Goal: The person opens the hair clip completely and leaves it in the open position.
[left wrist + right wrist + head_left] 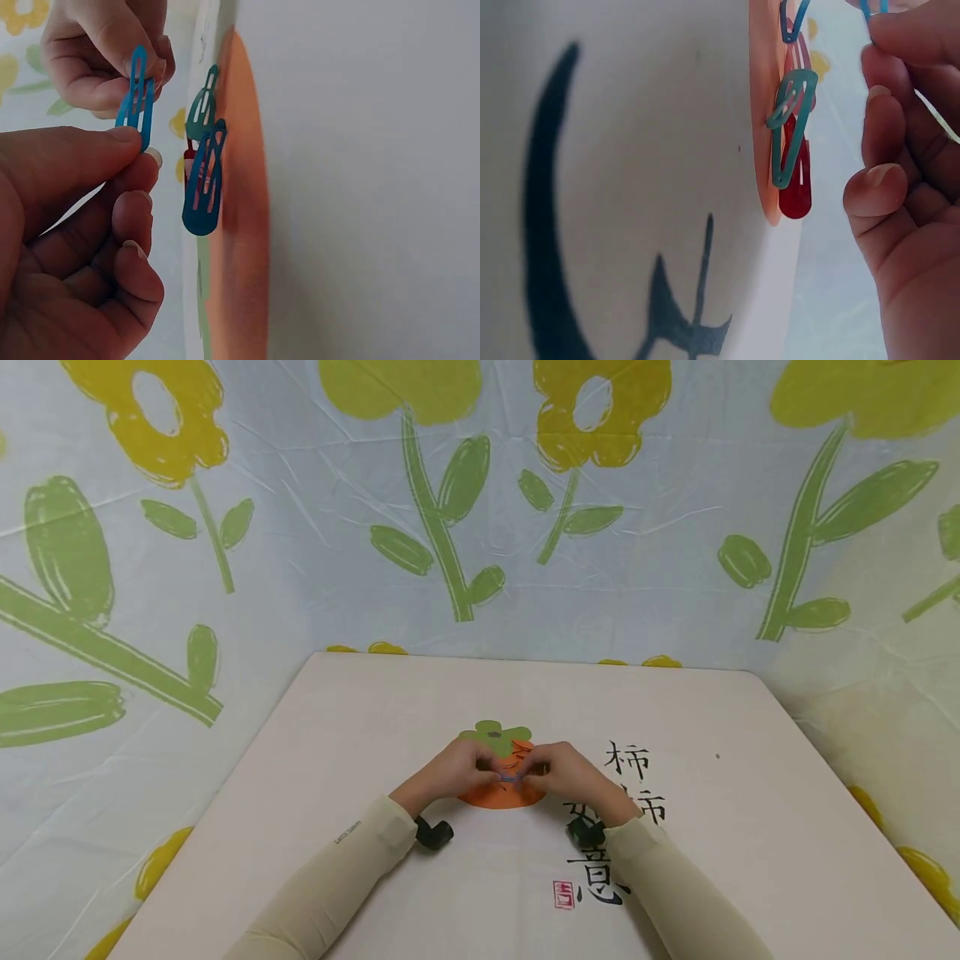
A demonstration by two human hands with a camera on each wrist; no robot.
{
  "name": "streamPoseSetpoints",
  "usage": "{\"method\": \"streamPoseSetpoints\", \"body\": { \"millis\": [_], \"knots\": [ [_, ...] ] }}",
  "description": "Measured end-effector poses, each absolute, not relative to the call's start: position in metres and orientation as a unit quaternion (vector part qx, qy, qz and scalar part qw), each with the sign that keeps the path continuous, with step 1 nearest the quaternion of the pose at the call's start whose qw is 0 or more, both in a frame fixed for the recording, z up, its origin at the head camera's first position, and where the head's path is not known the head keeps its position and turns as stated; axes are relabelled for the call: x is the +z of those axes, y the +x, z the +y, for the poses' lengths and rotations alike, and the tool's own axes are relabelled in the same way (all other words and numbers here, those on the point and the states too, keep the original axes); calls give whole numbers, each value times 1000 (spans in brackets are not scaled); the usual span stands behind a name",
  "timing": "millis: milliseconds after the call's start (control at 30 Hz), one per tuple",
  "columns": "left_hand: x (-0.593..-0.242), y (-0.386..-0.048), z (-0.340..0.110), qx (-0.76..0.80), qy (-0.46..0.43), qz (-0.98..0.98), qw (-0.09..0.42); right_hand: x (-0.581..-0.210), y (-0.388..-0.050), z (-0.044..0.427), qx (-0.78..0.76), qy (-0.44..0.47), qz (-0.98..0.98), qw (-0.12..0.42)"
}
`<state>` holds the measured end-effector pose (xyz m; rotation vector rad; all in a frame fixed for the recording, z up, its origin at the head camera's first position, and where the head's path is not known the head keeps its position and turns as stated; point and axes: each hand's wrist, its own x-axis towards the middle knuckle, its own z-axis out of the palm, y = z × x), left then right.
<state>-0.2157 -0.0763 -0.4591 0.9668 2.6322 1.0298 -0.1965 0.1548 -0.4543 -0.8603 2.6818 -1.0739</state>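
Observation:
My left hand (pixel 459 768) pinches one end of a light blue snap hair clip (pixel 135 101) between thumb and forefinger. At the clip's other end, the right hand (pixel 562 770) holds it with thumb and fingertips. The clip is above the orange persimmon print (pixel 487 797), and its two metal parts look spread apart in the left wrist view. Below the hands, on the print, lie a dark blue hair clip (pixel 202 191), a teal hair clip (pixel 793 127) and a red hair clip (pixel 799 184). A pink clip is partly hidden behind the teal one.
The pale table (pixel 360 718) carries printed black characters (pixel 628 762) right of the persimmon and a small red seal mark (pixel 564 894). Flower-patterned curtain (pixel 300 510) surrounds the table at the back and sides. Dark wrist-worn devices (pixel 435 833) sit beneath both wrists.

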Motion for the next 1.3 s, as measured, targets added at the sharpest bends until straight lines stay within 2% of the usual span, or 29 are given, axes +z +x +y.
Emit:
{"method": "streamPoseSetpoints", "body": {
  "millis": [367, 1300],
  "knots": [
    [-463, -209, -77, 327, 307, 886, 114, -456, -197, 148, -300, -326, 894, 67],
    [-465, -208, -71, 277, 327, 896, 116, -452, -196, 141, -231, -321, 915, 77]
  ]
}}
